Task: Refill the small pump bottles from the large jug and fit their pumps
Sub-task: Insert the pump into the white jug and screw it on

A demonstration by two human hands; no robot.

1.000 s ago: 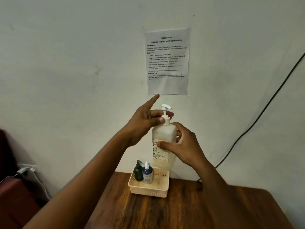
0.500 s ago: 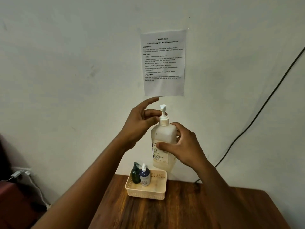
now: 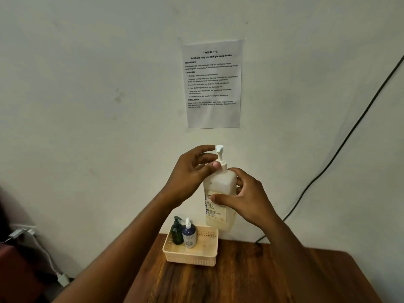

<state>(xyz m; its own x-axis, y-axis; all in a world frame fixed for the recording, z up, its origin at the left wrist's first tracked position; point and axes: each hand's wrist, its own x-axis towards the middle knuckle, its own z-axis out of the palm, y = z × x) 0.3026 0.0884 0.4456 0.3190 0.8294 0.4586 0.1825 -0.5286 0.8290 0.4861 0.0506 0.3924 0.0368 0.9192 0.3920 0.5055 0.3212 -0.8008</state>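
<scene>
Above the wooden table point(image 3: 251, 278), the right hand point(image 3: 247, 197) grasps the large jug point(image 3: 219, 200) around its body, thumb across the label and fingers curled behind, holding it upright in the air over the back corner of the cream basket point(image 3: 190, 254). Beside it, the left hand point(image 3: 190, 173) pinches the collar of the jug's white pump point(image 3: 220, 158) with thumb and what seem to be curled fingers, forefinger reaching to the pump head. A translucent, pale jug with little liquid visible; two small pump bottles, dark green point(image 3: 177, 231) and blue point(image 3: 189, 235), stand in the basket with pumps fitted.
</scene>
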